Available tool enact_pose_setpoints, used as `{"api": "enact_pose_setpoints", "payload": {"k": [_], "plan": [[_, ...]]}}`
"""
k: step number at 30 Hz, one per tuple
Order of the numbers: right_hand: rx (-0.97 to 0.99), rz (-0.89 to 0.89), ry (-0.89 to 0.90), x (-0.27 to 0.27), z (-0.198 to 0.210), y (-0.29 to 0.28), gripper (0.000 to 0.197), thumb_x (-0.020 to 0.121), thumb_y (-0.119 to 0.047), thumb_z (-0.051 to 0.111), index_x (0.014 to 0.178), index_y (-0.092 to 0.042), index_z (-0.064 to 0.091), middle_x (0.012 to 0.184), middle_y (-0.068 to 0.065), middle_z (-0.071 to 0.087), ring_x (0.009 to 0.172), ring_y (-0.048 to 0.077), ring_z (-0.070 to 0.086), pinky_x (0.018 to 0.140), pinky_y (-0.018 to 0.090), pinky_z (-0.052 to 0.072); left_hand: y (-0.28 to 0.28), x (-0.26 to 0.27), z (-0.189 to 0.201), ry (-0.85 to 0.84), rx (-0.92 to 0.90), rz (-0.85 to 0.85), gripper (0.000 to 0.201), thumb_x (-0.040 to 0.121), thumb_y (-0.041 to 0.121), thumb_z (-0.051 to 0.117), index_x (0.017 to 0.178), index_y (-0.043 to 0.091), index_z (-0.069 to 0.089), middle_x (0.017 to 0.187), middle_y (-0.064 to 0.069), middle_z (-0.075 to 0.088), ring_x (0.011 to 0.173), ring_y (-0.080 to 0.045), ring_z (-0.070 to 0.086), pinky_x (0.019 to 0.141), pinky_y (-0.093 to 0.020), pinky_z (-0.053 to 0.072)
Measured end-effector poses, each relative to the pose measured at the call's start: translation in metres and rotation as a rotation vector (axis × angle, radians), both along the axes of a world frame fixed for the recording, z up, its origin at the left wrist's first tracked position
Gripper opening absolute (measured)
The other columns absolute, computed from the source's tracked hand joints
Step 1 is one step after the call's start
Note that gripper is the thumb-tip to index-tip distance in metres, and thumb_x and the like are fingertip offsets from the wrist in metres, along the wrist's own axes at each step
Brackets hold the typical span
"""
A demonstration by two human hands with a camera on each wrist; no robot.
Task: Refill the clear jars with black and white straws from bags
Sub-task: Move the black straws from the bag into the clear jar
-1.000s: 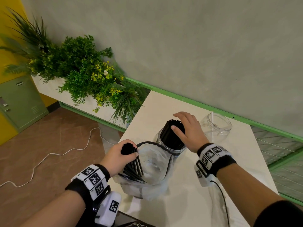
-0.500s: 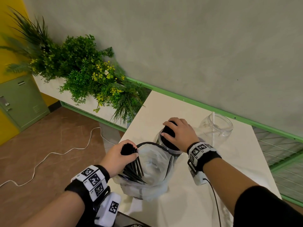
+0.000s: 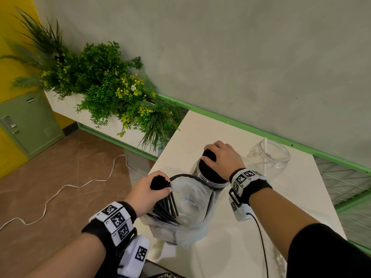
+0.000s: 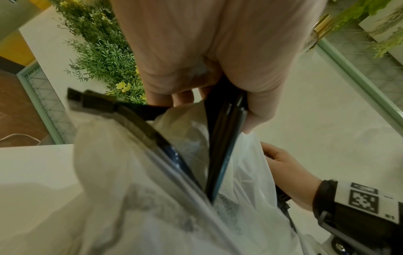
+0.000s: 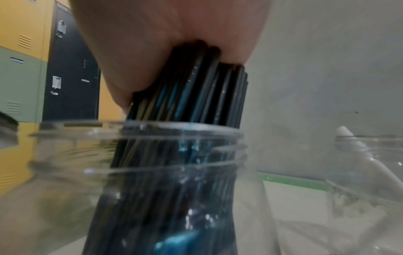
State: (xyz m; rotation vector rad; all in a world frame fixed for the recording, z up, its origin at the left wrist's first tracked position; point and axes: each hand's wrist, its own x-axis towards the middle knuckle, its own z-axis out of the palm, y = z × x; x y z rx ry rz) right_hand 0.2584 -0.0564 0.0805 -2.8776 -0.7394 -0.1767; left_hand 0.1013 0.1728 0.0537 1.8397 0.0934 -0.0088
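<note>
My left hand (image 3: 158, 184) grips the tops of a bundle of black straws (image 3: 168, 205) whose lower ends stand inside a clear plastic bag (image 3: 190, 209) with a black rim. In the left wrist view the fingers (image 4: 257, 107) wrap those straws (image 4: 220, 148) above the bag (image 4: 130, 172). Just behind the bag stands a clear jar (image 3: 217, 182) packed with black straws (image 3: 208, 173). My right hand (image 3: 212, 155) lies over their tops, fingers curled down round them. Close up, the palm (image 5: 141, 43) sits on the bundle (image 5: 191, 96), which rises above the jar's mouth (image 5: 139, 131).
A second clear jar (image 3: 269, 157) holding one white straw (image 3: 265, 149) stands to the right near the wall. The white table (image 3: 230, 247) ends just left of the bag. A planter of greenery (image 3: 112, 91) sits beyond the left edge, and a white cable (image 3: 60, 189) lies on the floor.
My right hand has shifted from the side of the jar's straws onto their tops and come down over them. The left hand and its bundle have stayed put.
</note>
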Motion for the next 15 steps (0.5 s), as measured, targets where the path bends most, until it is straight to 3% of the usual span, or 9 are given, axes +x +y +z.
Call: {"api": "enact_pose_setpoints", "payload": {"k": [6, 11, 15], "plan": [[0.090, -0.064, -0.026, -0.0050, 0.0012, -0.0018, 0.035, 0.096, -0.049, 0.045, 0.122, -0.030, 0.058, 0.119, -0.005, 0.057, 0.106, 0.022, 0.053, 0.083, 0.034, 0.046, 0.0006, -0.0005, 0.0012, 0.008, -0.015, -0.004, 0.010, 0.083, 0.012, 0.069, 0.084, 0.021, 0.064, 0.088, -0.008, 0.068, 0.085, -0.022, 0.063, 0.081, -0.037, 0.051], [-0.053, -0.016, 0.075, -0.0013, 0.0048, -0.0027, 0.046, 0.095, -0.054, 0.043, 0.134, -0.030, 0.045, 0.130, -0.001, 0.050, 0.115, 0.026, 0.049, 0.094, 0.041, 0.044, 0.0001, -0.0015, 0.0039, 0.006, -0.024, -0.014, 0.008, 0.076, 0.026, 0.069, 0.081, 0.028, 0.063, 0.088, -0.007, 0.068, 0.085, -0.023, 0.063, 0.082, -0.040, 0.051], [0.003, -0.022, 0.044, -0.0086, 0.0079, -0.0071, 0.063, 0.091, -0.059, 0.046, 0.146, -0.032, 0.030, 0.145, -0.001, 0.038, 0.133, 0.025, 0.032, 0.109, 0.046, 0.027, -0.0004, -0.0015, 0.0045, 0.006, -0.021, -0.003, 0.010, 0.074, 0.031, 0.069, 0.081, 0.028, 0.063, 0.088, -0.008, 0.068, 0.085, -0.023, 0.063, 0.082, -0.040, 0.051]]}}
